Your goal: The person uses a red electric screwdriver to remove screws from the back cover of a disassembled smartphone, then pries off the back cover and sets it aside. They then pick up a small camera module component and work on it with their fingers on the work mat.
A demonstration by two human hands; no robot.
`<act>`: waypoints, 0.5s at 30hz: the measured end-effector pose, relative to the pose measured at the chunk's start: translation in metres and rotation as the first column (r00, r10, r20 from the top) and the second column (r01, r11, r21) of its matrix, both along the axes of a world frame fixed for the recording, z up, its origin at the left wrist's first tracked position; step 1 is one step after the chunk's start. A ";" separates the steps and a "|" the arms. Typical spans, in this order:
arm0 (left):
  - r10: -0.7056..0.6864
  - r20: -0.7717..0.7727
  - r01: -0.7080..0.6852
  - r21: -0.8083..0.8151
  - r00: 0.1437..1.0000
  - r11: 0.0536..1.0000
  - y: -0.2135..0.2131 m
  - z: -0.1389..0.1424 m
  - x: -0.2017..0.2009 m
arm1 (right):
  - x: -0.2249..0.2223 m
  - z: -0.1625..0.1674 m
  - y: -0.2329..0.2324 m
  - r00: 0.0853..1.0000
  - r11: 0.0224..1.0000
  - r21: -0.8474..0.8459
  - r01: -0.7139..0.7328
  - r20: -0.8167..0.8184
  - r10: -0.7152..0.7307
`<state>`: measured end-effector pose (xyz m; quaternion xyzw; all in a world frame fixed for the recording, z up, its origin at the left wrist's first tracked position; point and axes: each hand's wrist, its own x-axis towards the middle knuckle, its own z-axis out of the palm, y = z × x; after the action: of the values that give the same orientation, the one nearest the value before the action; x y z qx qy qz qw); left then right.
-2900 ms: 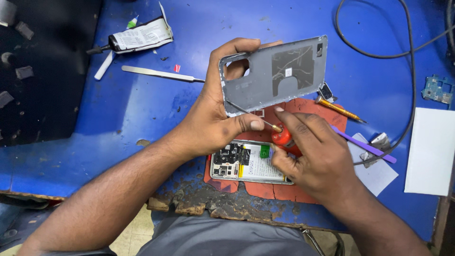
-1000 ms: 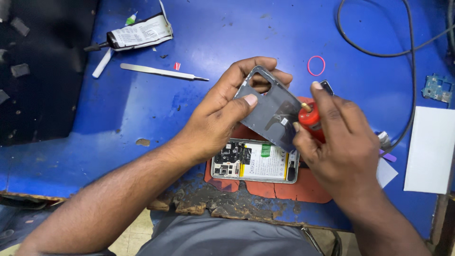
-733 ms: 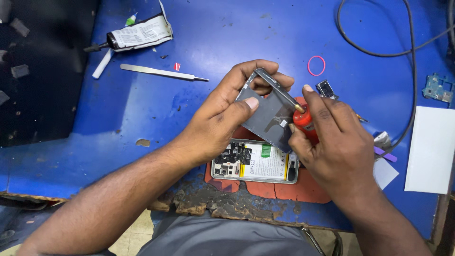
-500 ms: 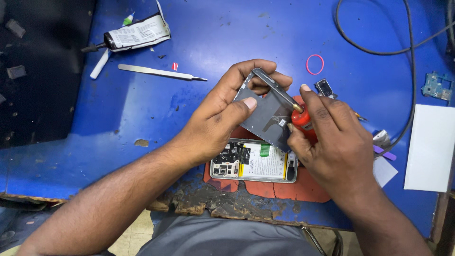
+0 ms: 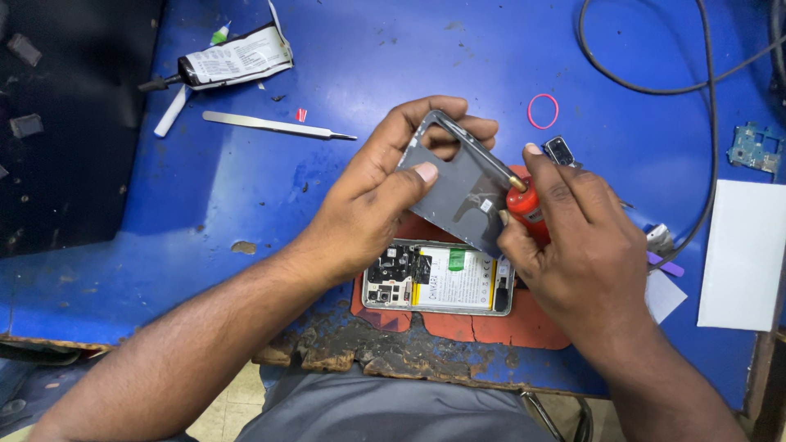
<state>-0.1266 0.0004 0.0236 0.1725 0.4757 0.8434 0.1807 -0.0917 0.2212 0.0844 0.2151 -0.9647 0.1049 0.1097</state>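
My left hand (image 5: pixel 385 192) grips a grey phone back cover (image 5: pixel 458 192), tilted, with its inner side facing me. In my right hand (image 5: pixel 577 245) is a red-handled screwdriver (image 5: pixel 524 205); its thin metal shaft (image 5: pixel 475 147) lies along the cover's upper edge. Below both hands an opened phone (image 5: pixel 438 288) lies flat on a red mat (image 5: pixel 491 327), its battery and circuit board exposed.
Metal tweezers (image 5: pixel 278 127) and a glue tube (image 5: pixel 221 64) lie at the upper left. A pink rubber band (image 5: pixel 543 110), a small camera part (image 5: pixel 562 151), a black cable (image 5: pixel 655 82), a small circuit board (image 5: pixel 752 149) and a white sheet (image 5: pixel 743 254) are at the right. The table's front edge (image 5: pixel 393 360) is chipped.
The cover was turned from a flat, raised position to a lower tilt over the open phone. My right hand brought the screwdriver up from the mat to the cover's edge.
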 end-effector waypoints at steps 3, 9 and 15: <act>0.031 0.053 -0.033 0.044 0.998 0.999 0.000 0.000 -0.003 | 0.000 0.001 0.002 0.999 0.999 -0.033 0.035 0.033 -0.034; 0.037 0.247 -0.090 0.207 0.968 0.974 -0.002 0.003 -0.006 | -0.006 0.005 0.023 0.969 0.952 -0.289 0.102 0.245 -0.029; 0.040 0.303 -0.131 0.288 0.952 0.949 -0.009 0.003 -0.009 | -0.016 -0.001 0.044 0.735 0.720 -0.607 0.337 0.648 0.202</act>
<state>-0.1355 -0.0084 0.0266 0.0501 0.3150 0.9299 0.1835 -0.1072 0.2652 0.0835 0.0666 -0.8329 0.5221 -0.1714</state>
